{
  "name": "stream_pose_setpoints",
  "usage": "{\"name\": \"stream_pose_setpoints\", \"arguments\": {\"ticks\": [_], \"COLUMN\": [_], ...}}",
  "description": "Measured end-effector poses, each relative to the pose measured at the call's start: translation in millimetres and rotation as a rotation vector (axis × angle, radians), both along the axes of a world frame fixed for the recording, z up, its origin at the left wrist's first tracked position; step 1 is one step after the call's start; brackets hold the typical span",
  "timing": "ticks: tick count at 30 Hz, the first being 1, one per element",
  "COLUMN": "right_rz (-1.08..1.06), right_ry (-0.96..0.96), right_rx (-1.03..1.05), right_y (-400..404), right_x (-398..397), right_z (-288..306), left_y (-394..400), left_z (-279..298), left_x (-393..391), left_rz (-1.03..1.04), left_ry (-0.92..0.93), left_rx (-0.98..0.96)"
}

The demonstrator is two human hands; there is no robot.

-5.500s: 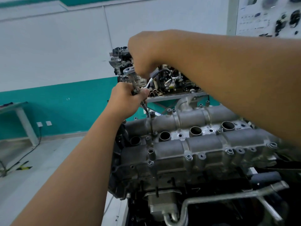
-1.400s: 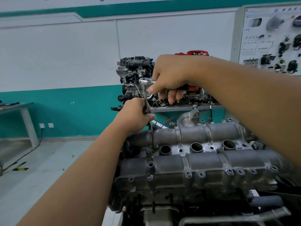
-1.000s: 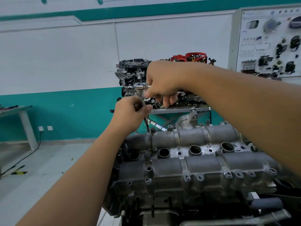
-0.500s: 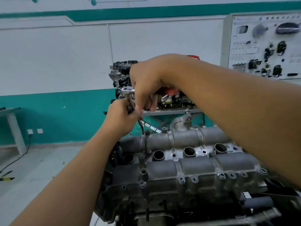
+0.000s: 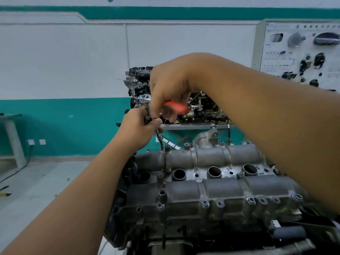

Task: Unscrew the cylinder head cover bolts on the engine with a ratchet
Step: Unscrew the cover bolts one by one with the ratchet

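The grey cylinder head cover (image 5: 211, 190) of the engine fills the lower middle, with several bolts along its front and rear edges. A ratchet (image 5: 176, 106) with a chrome head and a red handle stands above the cover's far left corner. Its long extension bar (image 5: 158, 135) runs down to a bolt (image 5: 162, 147) at the rear left edge. My right hand (image 5: 169, 89) grips the red handle from above. My left hand (image 5: 139, 126) holds the extension bar just below the ratchet head.
A second engine (image 5: 184, 100) sits on a metal stand behind the hands. A white display board (image 5: 298, 54) with car parts hangs at the right. A grey table (image 5: 11, 129) stands at the far left, with a cable on the floor.
My right hand has swung the red ratchet handle round, so the handle now shows to the right of the hand. My left hand stays on the extension bar.
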State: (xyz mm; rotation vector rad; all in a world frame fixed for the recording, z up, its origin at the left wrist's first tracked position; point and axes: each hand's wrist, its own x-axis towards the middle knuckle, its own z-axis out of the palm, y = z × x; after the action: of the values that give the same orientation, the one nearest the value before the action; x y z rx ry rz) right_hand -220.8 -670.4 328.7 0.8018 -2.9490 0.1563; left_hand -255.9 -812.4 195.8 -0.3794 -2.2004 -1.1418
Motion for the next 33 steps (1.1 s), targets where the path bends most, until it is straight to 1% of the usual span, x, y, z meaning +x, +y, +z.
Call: {"name": "stream_pose_setpoints", "arguments": {"ticks": [1,4,5,7,8,9,10,12,13,15,17,18,19,20,23,26,28,31,33], "right_rz": [0.005,-0.018,0.001,0.022,0.015,0.008,-0.014,-0.057,-0.043,0.013,0.106,0.125,0.128,0.127,0.125,0.108,0.100,0.080,0.064], "right_ry": [0.007,0.322,0.264,0.015,-0.056,-0.020,0.096,0.414,0.446,0.333,0.223,0.208,0.218,0.235,0.228,0.188,0.165,0.185,0.159], "right_rx": [0.023,0.008,-0.022,-0.008,-0.008,0.015,0.072,0.207,0.215,0.173,0.025,-0.035,-0.067,-0.068,-0.046,-0.020,-0.047,-0.182,-0.233], "right_y": [-0.2,-0.8,-1.3,-0.4,-1.1,-2.6,-2.5,-2.4,-1.7,-1.0,-0.7,1.6,3.4,5.2,9.2,14.1,18.3,22.7,22.8], "right_x": [1.4,-8.4,-9.0,-4.5,-1.9,-2.1,-4.3,-6.4,-8.2,-13.8,-12.3,-14.0,-16.8,-19.0,-24.2,-28.7,-31.5,-32.2,-30.2], "right_z": [1.5,1.8,1.0,0.1,1.5,2.7,2.9,-2.3,-5.8,-9.2,-7.3,-4.5,-1.1,1.3,-0.2,-8.8,-14.0,-13.1,-10.1], "left_y": [-1.1,0.7,0.8,1.4,1.3,2.0,4.3,7.2,7.5,5.5,2.3,2.3,2.4,3.3,5.9,11.2,13.4,10.8,9.6], "left_z": [0.2,0.7,-0.1,0.0,0.9,1.5,1.8,0.9,0.1,0.4,1.3,1.6,1.3,0.7,-1.1,-1.9,-1.7,-1.0,-0.2], "left_x": [0.4,1.7,1.8,1.8,2.5,3.6,5.3,7.5,7.5,8.0,8.0,7.2,6.3,4.5,-3.0,-7.5,-6.0,-2.4,0.0], "left_rz": [-0.014,-0.049,-0.043,-0.022,-0.006,0.008,0.015,-0.002,-0.016,-0.034,-0.058,-0.063,-0.047,-0.009,0.156,0.218,0.210,0.189,0.192], "left_ry": [-0.011,-0.060,-0.050,0.010,0.033,0.030,0.005,-0.040,-0.042,0.000,0.018,0.021,0.024,0.022,-0.039,-0.137,-0.148,-0.077,-0.071], "left_rx": [0.008,0.009,0.007,0.017,0.015,-0.001,-0.036,-0.128,-0.152,-0.120,-0.003,0.051,0.059,0.009,-0.296,-0.503,-0.532,-0.404,-0.379]}}
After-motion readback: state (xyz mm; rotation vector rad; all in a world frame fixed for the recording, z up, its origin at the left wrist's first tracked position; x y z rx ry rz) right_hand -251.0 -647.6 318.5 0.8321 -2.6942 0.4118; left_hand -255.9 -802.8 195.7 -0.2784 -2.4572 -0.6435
